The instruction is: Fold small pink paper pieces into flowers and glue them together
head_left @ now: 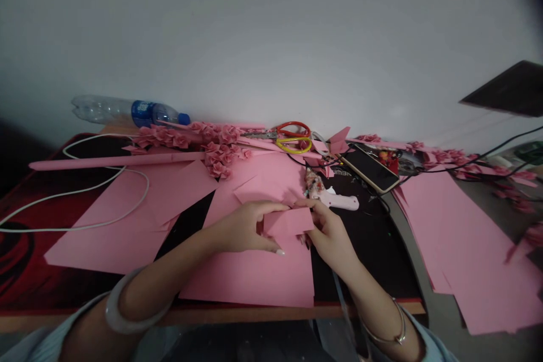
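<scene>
Head view, hands: the person's left hand point(241, 229) is closed in a pinch on the left side of a small folded piece of pink paper point(291, 222), fingers curled over its top edge and thumb beneath; the right hand point(328, 232) is pinched on the right edge, fingers drawn together; the piece sits between the two hands, over a large flat pink paper sheet point(254, 277) near the front of the table; whether it touches that sheet cannot be told

Head view, assessment: the work in hand appears to be a fold in the piece; it would be done well by lining up the edges before pressing, bracing the piece on the flat sheet, and running a fingertip along the crease from the middle outward; the paper looks thin and likely to take a stray crease if squeezed

Head view, surroundings: a white and pink glue gun point(339, 201) lies just beyond the right hand, near enough to be knocked; a dark-screened phone point(373, 168) lies further right; red- and yellow-handled scissors point(294, 137) rest by the wall; a cluster of pink paper roses point(212, 141) and a long rolled pink paper tube point(114, 161) lie behind the left hand; a clear plastic bottle with a blue label point(123, 110) lies on its side at the back; a white cable point(106, 181) loops over the left sheets; black cables point(487, 155) cross the right side, where more loose pink sheets point(466, 249) lie
</scene>
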A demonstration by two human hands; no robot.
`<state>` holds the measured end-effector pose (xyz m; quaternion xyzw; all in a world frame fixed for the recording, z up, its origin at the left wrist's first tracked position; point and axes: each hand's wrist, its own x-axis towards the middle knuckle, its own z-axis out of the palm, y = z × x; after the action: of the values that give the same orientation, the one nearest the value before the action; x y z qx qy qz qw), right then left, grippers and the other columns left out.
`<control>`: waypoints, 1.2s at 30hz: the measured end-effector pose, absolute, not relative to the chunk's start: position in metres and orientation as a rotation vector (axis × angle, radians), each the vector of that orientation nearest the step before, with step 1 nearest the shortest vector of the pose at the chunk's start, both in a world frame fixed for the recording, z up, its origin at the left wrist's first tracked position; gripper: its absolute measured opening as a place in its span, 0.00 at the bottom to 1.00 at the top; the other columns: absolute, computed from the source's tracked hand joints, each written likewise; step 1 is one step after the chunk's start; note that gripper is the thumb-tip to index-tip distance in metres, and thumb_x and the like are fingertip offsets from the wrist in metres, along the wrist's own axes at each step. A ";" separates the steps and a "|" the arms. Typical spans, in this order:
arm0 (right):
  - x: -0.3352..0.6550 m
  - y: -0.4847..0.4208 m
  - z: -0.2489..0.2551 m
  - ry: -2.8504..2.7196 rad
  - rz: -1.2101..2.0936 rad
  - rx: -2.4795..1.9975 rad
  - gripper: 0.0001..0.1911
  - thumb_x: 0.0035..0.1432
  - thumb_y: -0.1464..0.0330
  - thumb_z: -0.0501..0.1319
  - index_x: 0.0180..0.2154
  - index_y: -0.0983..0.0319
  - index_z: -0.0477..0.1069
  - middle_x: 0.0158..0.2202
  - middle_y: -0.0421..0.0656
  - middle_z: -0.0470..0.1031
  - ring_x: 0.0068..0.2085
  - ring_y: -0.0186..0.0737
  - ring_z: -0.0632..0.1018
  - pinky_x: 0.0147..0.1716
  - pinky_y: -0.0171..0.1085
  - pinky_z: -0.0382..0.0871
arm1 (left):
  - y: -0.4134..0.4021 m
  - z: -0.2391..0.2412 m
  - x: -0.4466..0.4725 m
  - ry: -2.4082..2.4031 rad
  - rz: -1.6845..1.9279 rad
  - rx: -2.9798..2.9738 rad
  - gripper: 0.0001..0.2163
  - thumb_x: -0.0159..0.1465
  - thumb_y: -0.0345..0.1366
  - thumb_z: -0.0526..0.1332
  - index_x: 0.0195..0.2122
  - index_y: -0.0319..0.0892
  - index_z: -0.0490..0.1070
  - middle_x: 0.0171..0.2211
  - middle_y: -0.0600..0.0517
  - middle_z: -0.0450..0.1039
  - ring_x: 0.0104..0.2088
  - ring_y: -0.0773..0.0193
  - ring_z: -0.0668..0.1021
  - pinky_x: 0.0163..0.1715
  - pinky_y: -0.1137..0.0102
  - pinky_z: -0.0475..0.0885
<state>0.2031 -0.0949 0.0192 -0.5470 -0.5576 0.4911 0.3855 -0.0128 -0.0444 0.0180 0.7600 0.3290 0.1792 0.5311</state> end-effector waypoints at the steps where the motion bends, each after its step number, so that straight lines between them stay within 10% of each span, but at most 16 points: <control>1: 0.203 -0.095 0.019 -1.416 1.251 -1.391 0.19 0.52 0.78 0.55 0.46 0.61 0.70 0.23 0.35 0.72 0.19 0.31 0.69 0.19 0.29 0.62 | -0.045 0.019 -0.013 0.784 0.438 1.845 0.35 0.53 0.41 0.72 0.62 0.46 0.66 0.57 0.44 0.72 0.34 0.63 0.77 0.33 0.68 0.74; 6: 0.202 -0.094 0.020 -1.396 1.256 -1.391 0.20 0.54 0.77 0.55 0.48 0.61 0.70 0.23 0.35 0.72 0.19 0.30 0.68 0.19 0.29 0.61 | -0.047 0.023 -0.012 0.794 0.531 1.872 0.22 0.64 0.39 0.61 0.59 0.41 0.69 0.54 0.42 0.74 0.38 0.61 0.78 0.31 0.72 0.72; 10: 0.201 -0.094 0.023 -1.418 1.215 -1.436 0.17 0.59 0.72 0.58 0.51 0.63 0.69 0.21 0.34 0.71 0.17 0.30 0.67 0.18 0.30 0.61 | -0.044 0.023 -0.013 0.801 0.615 1.935 0.14 0.68 0.36 0.53 0.47 0.40 0.76 0.34 0.50 0.78 0.29 0.66 0.74 0.30 0.72 0.68; 16: 0.200 -0.093 0.025 -1.335 1.322 -1.369 0.17 0.58 0.67 0.64 0.50 0.63 0.70 0.20 0.34 0.71 0.17 0.29 0.69 0.18 0.29 0.63 | -0.041 0.018 -0.011 0.966 0.711 1.873 0.17 0.65 0.38 0.54 0.19 0.40 0.60 0.18 0.59 0.54 0.21 0.71 0.62 0.22 0.74 0.57; 25: 0.200 -0.092 0.029 -1.081 1.605 -1.122 0.10 0.57 0.64 0.68 0.29 0.63 0.75 0.19 0.37 0.76 0.18 0.30 0.75 0.20 0.27 0.70 | -0.040 0.025 -0.008 0.799 0.589 1.119 0.10 0.57 0.39 0.65 0.32 0.37 0.73 0.29 0.52 0.72 0.30 0.65 0.77 0.28 0.72 0.75; 36: 0.207 -0.088 0.038 -0.736 1.852 -0.948 0.09 0.50 0.73 0.65 0.35 0.63 0.82 0.24 0.41 0.82 0.23 0.33 0.82 0.25 0.27 0.75 | -0.035 0.009 -0.015 0.475 0.500 0.715 0.13 0.55 0.34 0.66 0.41 0.36 0.79 0.31 0.44 0.82 0.31 0.58 0.83 0.31 0.71 0.76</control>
<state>0.2065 -0.0885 0.0380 -0.3834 -0.2978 0.7492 0.4506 -0.0152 -0.0352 0.0086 0.3428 0.2280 0.2398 0.8792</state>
